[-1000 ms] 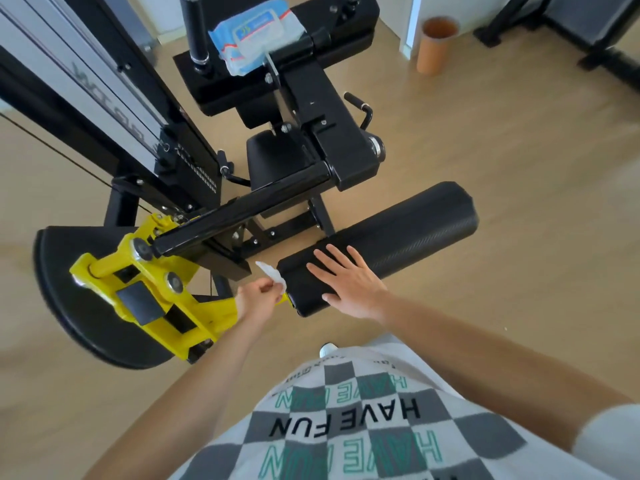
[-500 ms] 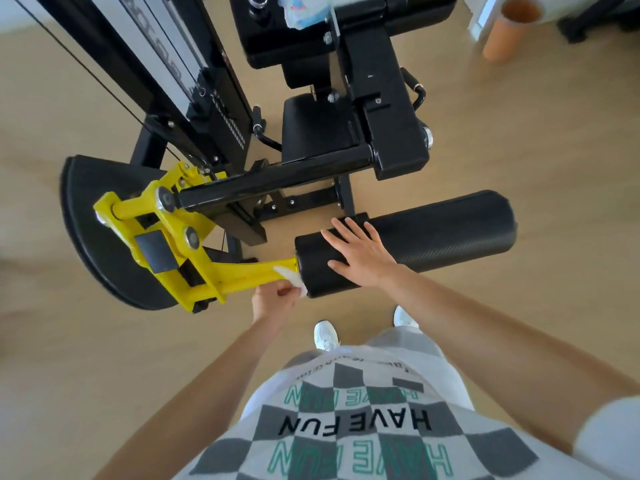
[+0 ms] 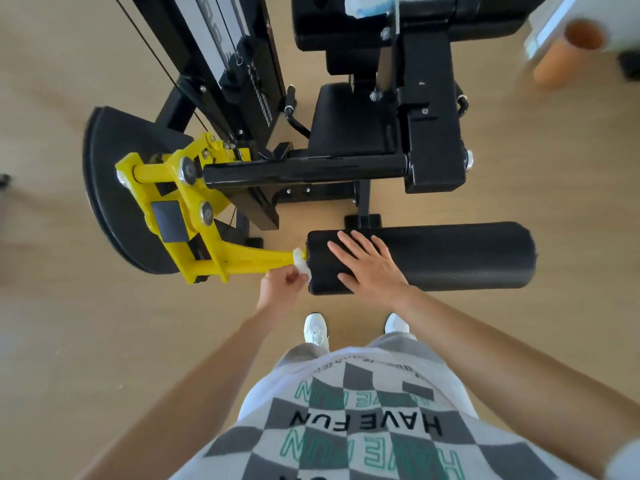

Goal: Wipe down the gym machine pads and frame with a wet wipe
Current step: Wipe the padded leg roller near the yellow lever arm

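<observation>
Presently: left hand (image 3: 282,289) pinches wet wipe (image 3: 302,266), fingers curled round it, the wipe pressed where yellow lever arm (image 3: 249,261) meets the roller pad (image 3: 450,258) at its left end. Right hand (image 3: 370,268) lies flat atop the pad, fingers straight and spread.

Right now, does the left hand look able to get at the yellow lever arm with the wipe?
Probably yes. The left hand pinches the wet wipe where the yellow lever arm meets the roller pad, with nothing between. The right hand lies flat on the pad, clear of that path.
</observation>
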A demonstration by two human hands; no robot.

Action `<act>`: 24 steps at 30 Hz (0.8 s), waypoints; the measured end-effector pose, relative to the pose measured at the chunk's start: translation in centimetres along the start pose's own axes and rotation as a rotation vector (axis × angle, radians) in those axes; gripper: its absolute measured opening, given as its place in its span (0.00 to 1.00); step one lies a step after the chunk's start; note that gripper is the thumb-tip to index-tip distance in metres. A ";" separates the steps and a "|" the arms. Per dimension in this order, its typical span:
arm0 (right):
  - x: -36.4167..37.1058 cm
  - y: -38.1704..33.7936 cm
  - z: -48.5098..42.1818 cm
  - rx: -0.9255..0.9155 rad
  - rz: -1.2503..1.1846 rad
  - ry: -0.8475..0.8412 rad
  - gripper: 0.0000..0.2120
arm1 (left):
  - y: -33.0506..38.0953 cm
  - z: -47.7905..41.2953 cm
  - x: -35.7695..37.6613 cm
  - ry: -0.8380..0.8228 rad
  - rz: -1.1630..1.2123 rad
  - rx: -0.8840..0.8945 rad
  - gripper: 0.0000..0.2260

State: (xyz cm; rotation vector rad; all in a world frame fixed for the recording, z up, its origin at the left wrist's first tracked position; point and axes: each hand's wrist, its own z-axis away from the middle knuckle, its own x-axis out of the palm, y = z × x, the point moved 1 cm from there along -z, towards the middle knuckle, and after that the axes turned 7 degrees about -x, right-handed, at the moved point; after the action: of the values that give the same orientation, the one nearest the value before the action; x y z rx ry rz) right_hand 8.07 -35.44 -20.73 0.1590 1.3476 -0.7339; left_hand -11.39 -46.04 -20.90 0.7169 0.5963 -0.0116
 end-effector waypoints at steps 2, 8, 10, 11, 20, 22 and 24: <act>-0.9 0.5 -0.8 0.000 -0.023 -0.026 0.31 | -0.7 0.5 0.1 0.001 -0.012 -0.024 0.10; -3.0 1.9 -3.2 0.037 -0.098 -0.130 0.29 | -1.4 1.3 -0.3 0.006 0.024 -0.039 0.08; -3.1 1.6 -3.0 0.042 -0.070 -0.066 0.28 | -0.7 0.9 -0.5 0.059 0.062 -0.042 0.11; -3.0 1.1 -2.5 0.033 -0.062 -0.014 0.28 | -0.2 0.6 -0.5 0.087 0.067 -0.028 0.12; 1.0 -0.7 1.0 0.038 0.034 0.071 0.34 | 0.2 0.7 1.0 0.175 0.083 0.057 0.14; 0.5 -0.5 0.3 0.038 0.011 0.072 0.33 | -0.6 1.0 1.0 0.170 0.072 0.035 0.04; -0.2 -0.1 -0.6 0.047 -0.033 0.041 0.33 | -1.0 1.4 0.8 0.162 0.070 0.020 0.06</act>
State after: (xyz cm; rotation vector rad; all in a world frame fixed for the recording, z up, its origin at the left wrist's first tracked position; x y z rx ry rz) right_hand 7.53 -35.17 -20.65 0.1908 1.3754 -0.7940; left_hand -10.24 -47.52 -21.12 0.7621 0.7267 0.1063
